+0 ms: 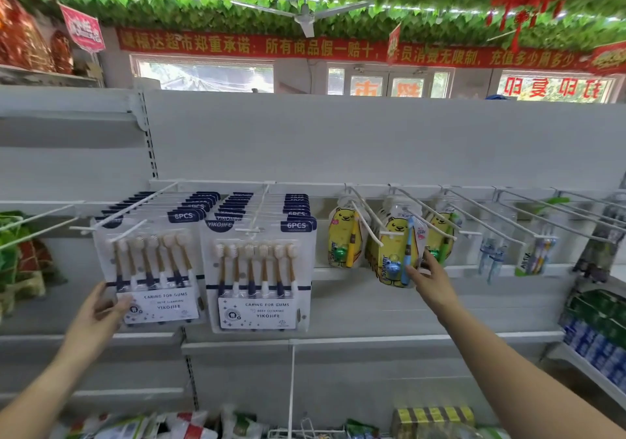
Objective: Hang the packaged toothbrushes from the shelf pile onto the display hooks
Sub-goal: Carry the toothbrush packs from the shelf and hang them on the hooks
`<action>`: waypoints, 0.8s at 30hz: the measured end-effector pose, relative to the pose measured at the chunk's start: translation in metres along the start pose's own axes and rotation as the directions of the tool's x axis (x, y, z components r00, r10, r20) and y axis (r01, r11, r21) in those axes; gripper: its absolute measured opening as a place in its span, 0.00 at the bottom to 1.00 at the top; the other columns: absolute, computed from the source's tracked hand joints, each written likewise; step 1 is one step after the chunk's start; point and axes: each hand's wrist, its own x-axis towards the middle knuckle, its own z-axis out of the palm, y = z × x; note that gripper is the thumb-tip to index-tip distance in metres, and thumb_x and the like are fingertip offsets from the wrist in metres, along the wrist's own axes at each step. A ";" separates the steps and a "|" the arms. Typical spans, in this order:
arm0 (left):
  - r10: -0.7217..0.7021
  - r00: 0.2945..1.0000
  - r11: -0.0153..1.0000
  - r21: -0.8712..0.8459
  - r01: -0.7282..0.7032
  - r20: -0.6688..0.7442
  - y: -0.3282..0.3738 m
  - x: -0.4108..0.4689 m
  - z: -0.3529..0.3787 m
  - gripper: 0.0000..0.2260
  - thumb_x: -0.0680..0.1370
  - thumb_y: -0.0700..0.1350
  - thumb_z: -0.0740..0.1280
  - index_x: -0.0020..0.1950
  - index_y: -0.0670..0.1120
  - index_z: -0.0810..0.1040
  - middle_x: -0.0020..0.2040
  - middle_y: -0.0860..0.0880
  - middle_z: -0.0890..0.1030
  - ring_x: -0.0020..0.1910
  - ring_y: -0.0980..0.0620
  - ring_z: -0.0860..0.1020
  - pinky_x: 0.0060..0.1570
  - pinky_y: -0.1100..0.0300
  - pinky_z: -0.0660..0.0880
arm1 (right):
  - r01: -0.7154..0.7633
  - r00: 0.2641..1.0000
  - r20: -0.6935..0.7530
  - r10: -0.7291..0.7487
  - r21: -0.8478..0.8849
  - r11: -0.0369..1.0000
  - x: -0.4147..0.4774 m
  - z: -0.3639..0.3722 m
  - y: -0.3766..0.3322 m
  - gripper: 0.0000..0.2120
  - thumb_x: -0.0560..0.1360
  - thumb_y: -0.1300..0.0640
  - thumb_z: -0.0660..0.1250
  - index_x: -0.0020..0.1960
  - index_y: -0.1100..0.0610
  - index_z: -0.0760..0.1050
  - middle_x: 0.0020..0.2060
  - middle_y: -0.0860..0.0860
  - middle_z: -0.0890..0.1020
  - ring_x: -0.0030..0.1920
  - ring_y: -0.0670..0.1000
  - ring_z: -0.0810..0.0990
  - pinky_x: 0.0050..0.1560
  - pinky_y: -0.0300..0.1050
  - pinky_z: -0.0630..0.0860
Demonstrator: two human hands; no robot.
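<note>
Left hand: the left hand [98, 310] has its thumb pressed on the lower-left corner of the front white six-brush blister pack [150, 269], which hangs on a white wire hook [135, 206].
Right hand: the right hand [432, 281] pinches the lower edge of the yellow bear-printed toothbrush pack [394, 252], apparently between thumb and fingers.
Toothbrush pack: hanging on a white wire peg [367, 220], front of its row.
Shelf pile: assorted packets [189, 426] along the bottom edge, blurred.
</note>
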 end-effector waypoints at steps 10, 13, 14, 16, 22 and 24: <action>0.307 0.952 0.849 0.454 -0.270 -0.008 0.011 -0.012 -0.024 0.10 0.81 0.59 0.66 0.56 0.55 0.78 0.50 0.49 0.80 0.48 0.48 0.79 0.47 0.47 0.77 | 0.152 0.979 0.199 -0.042 -0.580 0.800 -0.056 -0.056 -0.009 0.29 0.79 0.42 0.67 0.75 0.54 0.69 0.73 0.55 0.72 0.71 0.55 0.72 0.71 0.54 0.69; 0.414 0.854 0.689 0.505 -0.520 0.314 0.080 -0.064 -0.002 0.06 0.79 0.57 0.66 0.52 0.58 0.78 0.47 0.56 0.79 0.46 0.54 0.79 0.45 0.55 0.75 | 0.220 0.961 0.276 -0.032 -0.686 0.694 -0.088 -0.070 -0.026 0.31 0.77 0.35 0.63 0.74 0.50 0.69 0.73 0.52 0.72 0.72 0.54 0.70 0.72 0.54 0.68; 0.409 0.815 0.649 0.497 -0.576 0.411 0.100 -0.084 0.011 0.08 0.79 0.60 0.65 0.53 0.58 0.77 0.47 0.57 0.79 0.47 0.56 0.78 0.45 0.58 0.74 | 0.240 0.954 0.300 -0.024 -0.709 0.663 -0.101 -0.071 -0.033 0.33 0.76 0.32 0.61 0.75 0.49 0.69 0.73 0.52 0.72 0.72 0.54 0.70 0.72 0.54 0.68; 0.368 0.729 0.570 0.479 -0.667 0.577 0.125 -0.116 0.045 0.21 0.75 0.71 0.54 0.56 0.60 0.76 0.50 0.61 0.78 0.49 0.60 0.77 0.48 0.63 0.73 | 0.264 0.944 0.330 -0.007 -0.741 0.617 -0.128 -0.076 -0.040 0.33 0.76 0.31 0.60 0.75 0.47 0.68 0.72 0.50 0.72 0.71 0.54 0.71 0.71 0.54 0.68; 0.289 0.503 0.411 0.369 -0.834 0.814 0.158 -0.184 0.163 0.32 0.76 0.73 0.51 0.71 0.56 0.75 0.66 0.56 0.79 0.63 0.55 0.77 0.60 0.56 0.75 | 0.277 0.956 0.287 -0.061 -0.815 0.510 -0.208 -0.123 -0.036 0.30 0.77 0.33 0.59 0.75 0.47 0.68 0.70 0.48 0.74 0.69 0.50 0.72 0.69 0.52 0.69; 0.250 0.435 0.388 0.322 -0.864 0.865 0.166 -0.207 0.200 0.34 0.76 0.74 0.52 0.72 0.54 0.74 0.69 0.53 0.78 0.66 0.51 0.77 0.62 0.53 0.75 | 0.214 0.973 0.230 -0.029 -0.842 0.495 -0.233 -0.150 -0.027 0.36 0.74 0.26 0.54 0.74 0.47 0.69 0.67 0.47 0.75 0.67 0.50 0.73 0.67 0.51 0.71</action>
